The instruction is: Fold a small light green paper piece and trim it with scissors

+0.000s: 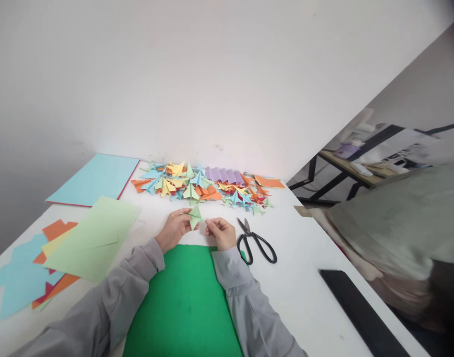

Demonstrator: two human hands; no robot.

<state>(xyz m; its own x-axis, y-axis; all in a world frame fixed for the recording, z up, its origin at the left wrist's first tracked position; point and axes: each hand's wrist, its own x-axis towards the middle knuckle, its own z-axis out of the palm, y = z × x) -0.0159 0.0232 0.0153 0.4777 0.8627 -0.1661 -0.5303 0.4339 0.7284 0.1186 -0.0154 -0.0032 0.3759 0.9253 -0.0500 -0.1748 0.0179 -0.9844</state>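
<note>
My left hand [174,229] pinches a small folded light green paper piece [195,217] with pointed wings. Close to its right side, my right hand [221,233] has thumb and index finger pressed together; whether they grip the paper's tip is too small to tell. Both hands are just above the far edge of a green sheet [185,297]. Behind them lies a long pile of small folded papers [191,191] in orange, yellow, blue, green and red. Black-handled scissors [253,240] rest to the right of my right hand, blades pointing away.
Coloured sheets [96,238] overlap at the left, with a large light blue sheet [96,178] behind. A purple pleated paper [224,175] and orange squares [269,182] lie near the wall. At the right are a black strip [360,310] and another person [398,238] beyond the table edge.
</note>
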